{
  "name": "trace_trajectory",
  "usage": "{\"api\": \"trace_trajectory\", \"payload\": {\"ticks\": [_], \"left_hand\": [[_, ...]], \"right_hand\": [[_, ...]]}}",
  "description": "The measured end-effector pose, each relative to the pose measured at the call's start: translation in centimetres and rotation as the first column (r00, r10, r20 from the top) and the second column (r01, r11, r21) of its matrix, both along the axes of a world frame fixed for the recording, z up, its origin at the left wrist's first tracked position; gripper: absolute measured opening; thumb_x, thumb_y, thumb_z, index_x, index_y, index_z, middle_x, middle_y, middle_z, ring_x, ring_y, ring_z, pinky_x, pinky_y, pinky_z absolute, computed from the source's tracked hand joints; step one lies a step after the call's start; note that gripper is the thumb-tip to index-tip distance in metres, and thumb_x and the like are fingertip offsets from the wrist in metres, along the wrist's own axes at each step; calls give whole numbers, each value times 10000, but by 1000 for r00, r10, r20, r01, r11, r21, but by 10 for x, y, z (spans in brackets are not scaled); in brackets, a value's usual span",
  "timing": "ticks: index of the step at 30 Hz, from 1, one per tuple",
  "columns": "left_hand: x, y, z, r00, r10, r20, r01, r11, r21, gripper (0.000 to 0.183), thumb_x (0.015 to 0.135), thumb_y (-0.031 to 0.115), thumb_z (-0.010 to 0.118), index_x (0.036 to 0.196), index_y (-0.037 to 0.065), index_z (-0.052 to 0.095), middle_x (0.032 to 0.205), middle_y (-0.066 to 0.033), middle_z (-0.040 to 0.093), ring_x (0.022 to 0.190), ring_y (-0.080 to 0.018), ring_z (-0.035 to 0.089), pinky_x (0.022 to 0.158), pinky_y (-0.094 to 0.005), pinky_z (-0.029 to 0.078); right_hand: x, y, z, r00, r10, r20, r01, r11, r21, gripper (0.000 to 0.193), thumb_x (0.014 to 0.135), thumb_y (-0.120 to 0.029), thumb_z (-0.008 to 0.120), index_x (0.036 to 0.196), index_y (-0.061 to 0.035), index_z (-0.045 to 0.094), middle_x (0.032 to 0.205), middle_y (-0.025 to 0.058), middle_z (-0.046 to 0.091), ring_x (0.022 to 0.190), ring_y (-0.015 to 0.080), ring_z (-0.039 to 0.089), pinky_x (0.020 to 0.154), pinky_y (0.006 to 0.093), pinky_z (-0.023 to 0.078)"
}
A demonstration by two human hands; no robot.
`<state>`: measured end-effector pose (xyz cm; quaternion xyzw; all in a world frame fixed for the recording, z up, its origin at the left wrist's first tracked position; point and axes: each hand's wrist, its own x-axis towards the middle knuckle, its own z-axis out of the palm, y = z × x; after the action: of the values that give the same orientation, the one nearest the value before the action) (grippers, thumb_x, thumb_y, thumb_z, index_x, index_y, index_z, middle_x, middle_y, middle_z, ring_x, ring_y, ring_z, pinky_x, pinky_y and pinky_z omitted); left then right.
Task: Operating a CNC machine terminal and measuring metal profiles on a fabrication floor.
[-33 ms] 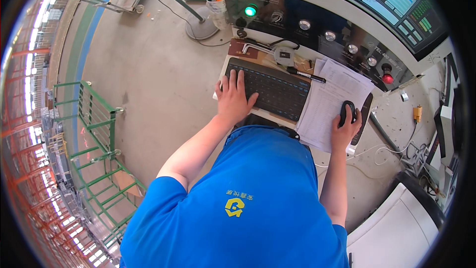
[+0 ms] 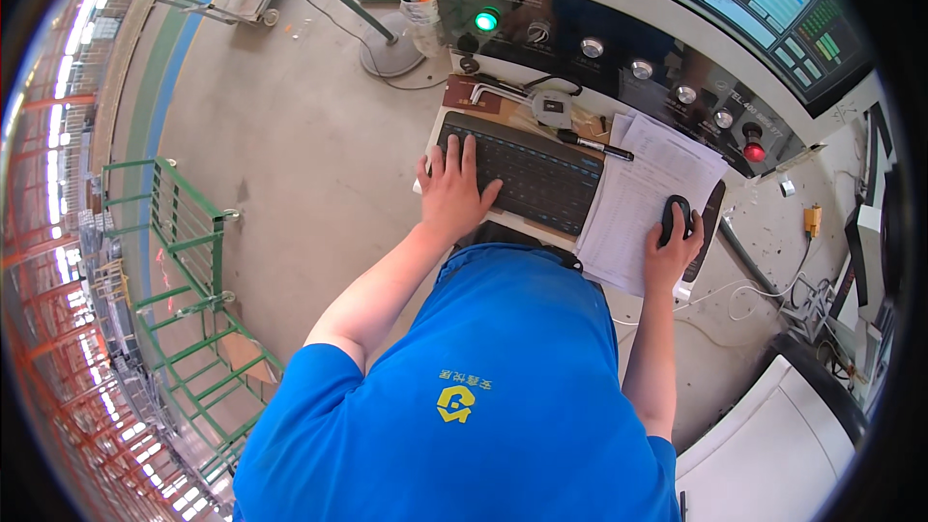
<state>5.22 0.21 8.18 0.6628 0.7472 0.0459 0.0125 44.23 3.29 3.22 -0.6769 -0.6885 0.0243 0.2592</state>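
Observation:
My left hand (image 2: 452,191) rests with spread fingers on the left end of a black keyboard (image 2: 532,179). My right hand (image 2: 675,246) is wrapped round a black computer mouse (image 2: 669,217), which sits on the right part of some printed paper sheets (image 2: 619,222). A black marker pen (image 2: 604,147) lies across the keyboard's far right corner and the sheets' edge. Beyond the keyboard lie a grey tape measure (image 2: 552,109) and a hex key (image 2: 491,92). Above them, a monitor (image 2: 754,10) shows windows with tables.
A black control panel (image 2: 561,39) carries a lit green button (image 2: 486,19), several silver buttons and a red knob (image 2: 753,150). A jar (image 2: 422,24) of orange- and green-handled tools stands at its left. A fan (image 2: 391,56) and green metal rack (image 2: 188,232) stand farther left; cables (image 2: 744,295) lie right.

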Motion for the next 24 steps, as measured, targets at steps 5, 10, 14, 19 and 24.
{"api": "trace_trajectory", "payload": {"ticks": [5, 10, 14, 19, 24], "left_hand": [[5, 9, 11, 997, -80, 0, 80, 996, -30, 732, 955, 529, 637, 1556, 148, 467, 1597, -213, 394, 1409, -463, 387, 1193, -623, 209], [28, 12, 12, 954, -276, 120, 277, 961, 4, 588, 932, 531, 665, 1471, 310, 586, 1637, -186, 331, 1418, -482, 373, 1199, -646, 227], [45, 16, 13, 949, -285, 133, 286, 958, 11, 566, 917, 521, 687, 1438, 309, 622, 1656, -173, 315, 1420, -476, 377, 1199, -631, 232], [38, 12, 15, 955, -232, 183, 232, 972, 19, 587, 930, 476, 690, 1473, 276, 591, 1644, -205, 323, 1428, -509, 371, 1204, -603, 218], [-14, 18, -8, 931, 107, 349, -156, 981, 115, 619, 994, 379, 647, 1534, 125, 480, 1574, -263, 400, 1423, -476, 407, 1183, -566, 293]], "right_hand": [[0, 2, -2, 1000, -6, -21, 5, 1000, -16, 528, 886, -176, 725, 1406, -200, 635, 1506, 217, 456, 1326, 414, 473, 1126, 526, 378], [0, 6, 3, 1000, -11, -19, 11, 1000, -8, 539, 874, -160, 730, 1404, -188, 636, 1494, 227, 461, 1308, 419, 488, 1118, 521, 390], [3, -1, 5, 1000, -22, 9, 22, 1000, 14, 563, 847, -136, 734, 1401, -163, 640, 1471, 264, 463, 1315, 440, 487, 1119, 523, 399], [-5, -3, 8, 999, -10, -48, 9, 1000, -26, 552, 851, -141, 731, 1395, -170, 643, 1497, 273, 457, 1353, 461, 468, 1131, 536, 388], [-3, -3, 9, 996, -33, -81, 30, 999, -34, 534, 858, -134, 727, 1385, -166, 647, 1512, 258, 456, 1354, 464, 471, 1127, 537, 390]]}}
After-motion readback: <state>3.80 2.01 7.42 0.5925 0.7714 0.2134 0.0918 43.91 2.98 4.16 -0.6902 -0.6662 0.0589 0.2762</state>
